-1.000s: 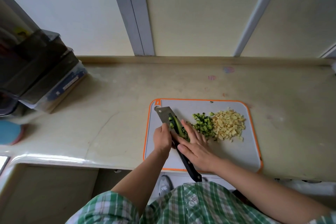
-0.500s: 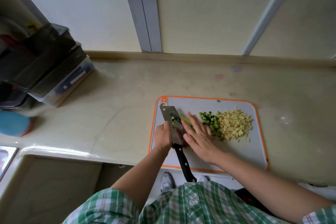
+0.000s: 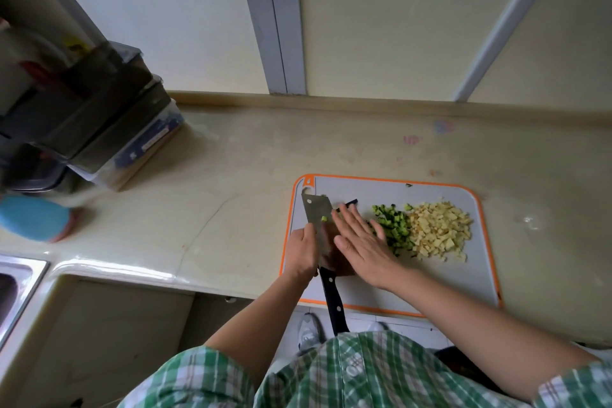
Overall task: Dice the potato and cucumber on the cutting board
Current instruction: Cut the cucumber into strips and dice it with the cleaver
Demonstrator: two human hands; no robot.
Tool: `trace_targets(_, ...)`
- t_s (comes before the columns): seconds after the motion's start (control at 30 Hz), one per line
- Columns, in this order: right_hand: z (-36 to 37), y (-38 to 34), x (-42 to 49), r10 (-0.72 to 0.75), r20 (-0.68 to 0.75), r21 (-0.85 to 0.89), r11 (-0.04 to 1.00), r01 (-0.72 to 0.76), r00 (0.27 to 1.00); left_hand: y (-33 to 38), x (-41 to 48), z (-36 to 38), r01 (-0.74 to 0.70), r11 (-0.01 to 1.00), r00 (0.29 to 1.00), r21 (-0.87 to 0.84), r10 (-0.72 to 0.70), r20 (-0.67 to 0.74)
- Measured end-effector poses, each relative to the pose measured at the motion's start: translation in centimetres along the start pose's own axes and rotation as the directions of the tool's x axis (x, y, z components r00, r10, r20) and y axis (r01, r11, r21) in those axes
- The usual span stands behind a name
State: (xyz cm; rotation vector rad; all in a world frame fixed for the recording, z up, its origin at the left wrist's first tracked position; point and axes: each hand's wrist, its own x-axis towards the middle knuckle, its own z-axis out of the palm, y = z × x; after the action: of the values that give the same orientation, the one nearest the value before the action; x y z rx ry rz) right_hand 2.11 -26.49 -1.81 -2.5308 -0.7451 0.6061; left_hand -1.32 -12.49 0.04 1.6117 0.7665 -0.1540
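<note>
1. First, the left hand [image 3: 299,250] curls round the knife [image 3: 316,214] where blade meets handle. The blade points away from the person, and the dark handle sticks back past the near edge of the board [image 3: 457,278].
2. The right hand [image 3: 362,243] is spread flat, its fingers [image 3: 347,219] straight and close together, holding nothing. It lies just right of the blade. Whether it touches the steel I cannot tell.
3. A small green cucumber bit [image 3: 324,218] clings to the blade's flat, between the two hands.
4. A dark peel strip [image 3: 349,203] lies on the board just beyond the right fingertips.
5. The cucumber dice [image 3: 394,225] sit in a heap on the board right beside the right hand, on its little-finger side.
6. The potato dice [image 3: 437,230] form a paler heap touching the cucumber dice on the far side from the hands.
7. The grey, orange-rimmed board rests on a beige counter [image 3: 231,175], near its front edge.
8. Well apart to the left stand stacked containers [image 3: 109,129] and a blurred blue thing [image 3: 33,217]. A sink [image 3: 13,288] shows at the left edge.
9. A green plaid shirt [image 3: 347,378] fills the bottom of the view.
</note>
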Motion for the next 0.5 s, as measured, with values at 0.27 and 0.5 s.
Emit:
trace_targets(0.27,0.0,0.2,0.2,0.136,0.034,-0.061,0.989,-0.134,0.990,0.4,0.0,-0.1,-0.026,0.998,0.999,0.061,0.028,-0.032)
trace_targets(0.5,-1.2,1.3,-0.3,0.052,-0.314,0.087,0.996,-0.026,0.948,1.7,0.5,0.3,-0.064,0.985,0.977,0.163,0.095,-0.189)
